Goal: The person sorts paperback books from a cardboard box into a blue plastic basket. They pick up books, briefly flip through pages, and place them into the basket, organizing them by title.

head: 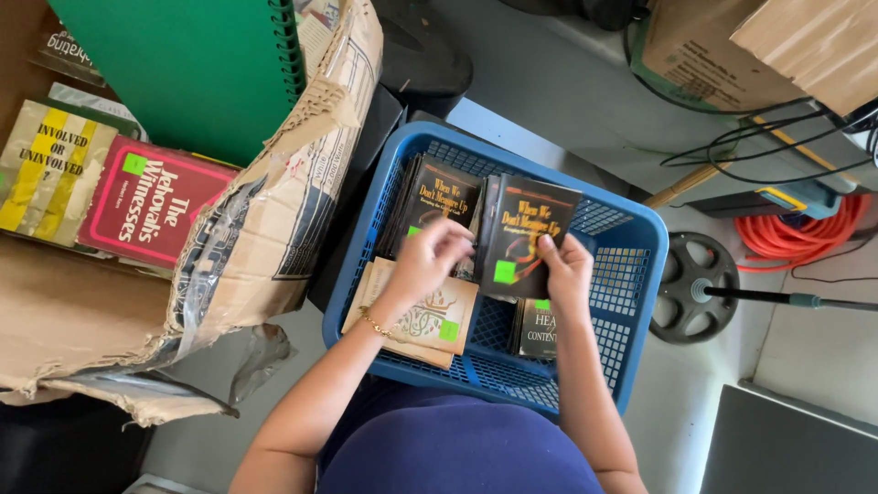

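A thin black paperback with gold lettering and a green square sticker (pixel 526 236) is held upright over a blue plastic mesh basket (pixel 631 274), gripped at its lower right edge by the person's right hand (pixel 567 271), whose fingers are curled closed around the cover. The left hand (pixel 428 259) reaches in from the other side, its fingers bent and narrowly parted, their tips touching the book's left edge; a thin gold bracelet (pixel 375 322) circles that wrist. Both hands sit above the middle of the basket, the book between them and slightly farther from the person.

Inside the basket, a stack of matching black paperbacks (pixel 430 197) leans against the far left wall, just beside the held book. A cream booklet with an ornate brown design (pixel 434 320) lies at the near left under the left hand, and a dark book with pale lettering (pixel 538 331) lies at the bottom below the right hand.

Left of the basket stands a torn brown cardboard box (pixel 265 229) holding a red hardcover (pixel 151 206), a worn yellow-and-tan book (pixel 50 165) and a green spiral-bound notebook (pixel 197 69). Right of the basket, on the grey floor, lie a black film reel (pixel 690 288) and a coiled orange cable (pixel 805 233).
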